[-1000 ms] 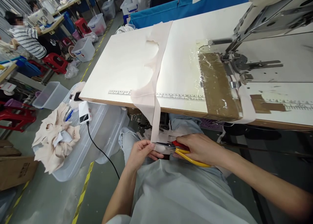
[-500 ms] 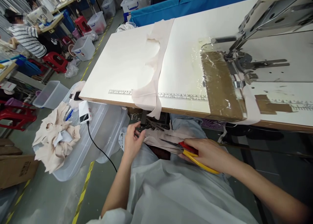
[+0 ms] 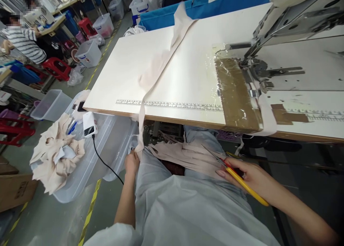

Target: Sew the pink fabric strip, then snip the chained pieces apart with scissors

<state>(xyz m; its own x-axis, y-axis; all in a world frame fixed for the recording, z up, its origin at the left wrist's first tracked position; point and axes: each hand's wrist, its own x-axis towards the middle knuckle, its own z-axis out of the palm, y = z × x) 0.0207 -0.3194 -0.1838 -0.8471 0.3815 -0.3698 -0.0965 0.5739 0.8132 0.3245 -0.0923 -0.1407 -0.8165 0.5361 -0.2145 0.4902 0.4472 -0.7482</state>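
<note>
Left hand (image 3: 132, 163), fingers closed, grips the pale fabric (image 3: 159, 68) extending ahead of them: likely light, limp, best held by that narrow end. Right hand (image 3: 252, 173) wraps scissors (image 3: 237, 177).

Hands (image 3: 132, 162) gripping pale cloth (image 3: 157, 68) and scissors (image 3: 235, 175), sewing machine (image 3: 298, 25) nearby

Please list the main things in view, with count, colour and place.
table: one, white, ahead
sewing machine: one, white and metal, right
scissors: one, yellow and red handles, lower right
cloth piece: one, pale pink, across table
cloth strips: several, pale pink, on lap
cloth pile: one, beige, left
device: one, white, near cloth pile
plastic boxes: several, see-through, left
stools: several, red, left background
co-workers: at least two, one in stripes, upper left
left hand: one, bare, holding cloth piece
right hand: one, bare, holding scissors
</note>
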